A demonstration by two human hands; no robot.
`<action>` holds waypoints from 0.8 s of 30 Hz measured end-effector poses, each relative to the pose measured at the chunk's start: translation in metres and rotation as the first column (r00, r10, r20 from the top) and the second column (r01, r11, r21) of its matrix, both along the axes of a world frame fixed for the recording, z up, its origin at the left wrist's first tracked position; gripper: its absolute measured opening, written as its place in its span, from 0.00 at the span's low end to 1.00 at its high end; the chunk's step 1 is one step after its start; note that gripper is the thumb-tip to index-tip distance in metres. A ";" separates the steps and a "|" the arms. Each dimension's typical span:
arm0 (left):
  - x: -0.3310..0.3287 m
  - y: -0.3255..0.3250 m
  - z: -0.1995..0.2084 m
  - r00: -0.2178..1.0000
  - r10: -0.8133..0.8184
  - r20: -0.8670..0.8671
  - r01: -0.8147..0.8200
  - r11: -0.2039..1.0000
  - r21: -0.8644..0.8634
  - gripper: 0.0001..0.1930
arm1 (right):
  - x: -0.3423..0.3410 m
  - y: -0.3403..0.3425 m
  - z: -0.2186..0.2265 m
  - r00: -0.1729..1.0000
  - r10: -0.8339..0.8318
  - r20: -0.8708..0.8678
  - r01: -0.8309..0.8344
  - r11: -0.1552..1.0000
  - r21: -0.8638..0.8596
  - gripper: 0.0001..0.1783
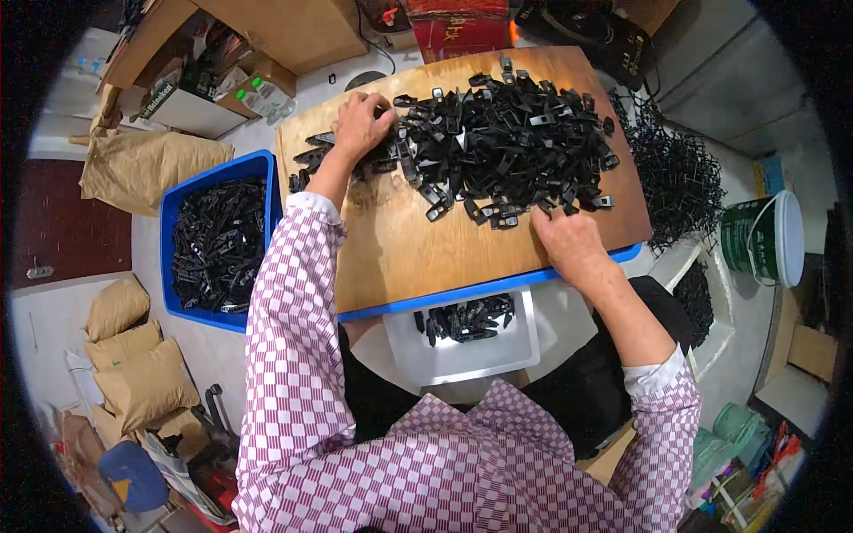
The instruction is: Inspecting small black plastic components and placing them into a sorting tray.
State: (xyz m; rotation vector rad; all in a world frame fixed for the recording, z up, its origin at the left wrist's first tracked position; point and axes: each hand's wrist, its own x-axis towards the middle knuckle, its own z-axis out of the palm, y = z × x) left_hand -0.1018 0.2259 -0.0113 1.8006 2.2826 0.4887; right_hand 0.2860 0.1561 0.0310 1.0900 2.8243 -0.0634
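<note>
Sorting step, by look: left hand (362, 124) curled into far-left edge of black plastic clip pile (506, 133) on wooden board (400, 249). Right hand (569, 242) flat, fingers closed, at pile's near edge; grip unclear. White tray (524, 342) below holds few clips; next move needs clean single pick.

Both forearms come up from the lower edge in checked purple-and-white sleeves; the left arm stretches far forward, its sleeve down to the wrist; the left hand (362, 124) lies palm down, fingers curled; the right arm is bent, sleeve pushed back; the right hand (569, 242) rests nearer, palm down, fingers tucked.
</note>
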 end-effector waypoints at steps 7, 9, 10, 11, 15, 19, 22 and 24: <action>0.002 -0.010 0.001 0.999 0.017 -0.026 -0.017 1.000 0.009 0.16 | 0.000 -0.002 0.001 1.000 0.004 0.009 -0.004 1.000 -0.021 0.20; 0.002 -0.012 0.001 0.999 0.029 -0.021 -0.029 0.999 0.015 0.15 | -0.001 -0.003 0.001 1.000 0.005 0.012 -0.004 1.000 -0.022 0.20; 0.002 -0.013 0.001 0.999 0.035 -0.019 -0.035 0.999 0.018 0.15 | -0.001 -0.003 0.002 1.000 0.005 0.015 -0.005 1.000 -0.023 0.20; 0.002 -0.014 0.001 0.999 0.035 -0.019 -0.035 0.999 0.018 0.15 | -0.001 -0.003 0.002 1.000 0.006 0.018 -0.006 1.000 -0.025 0.20; 0.006 -0.015 0.001 0.998 0.049 -0.028 -0.048 0.999 0.017 0.15 | 0.000 -0.005 0.003 1.000 0.009 -0.028 -0.010 1.000 -0.019 0.16; 0.007 -0.017 0.001 0.998 0.054 -0.034 -0.054 0.998 0.020 0.15 | -0.002 -0.003 0.006 1.000 0.014 -0.011 -0.015 0.999 -0.047 0.13; 0.008 -0.018 0.000 0.997 0.060 -0.048 -0.059 0.998 0.025 0.15 | -0.003 -0.003 0.005 1.000 0.014 -0.014 -0.014 0.999 -0.043 0.12; 0.009 -0.019 0.000 0.997 0.060 -0.051 -0.059 0.998 0.028 0.15 | -0.003 -0.002 0.005 1.000 0.013 -0.015 -0.014 0.999 -0.040 0.11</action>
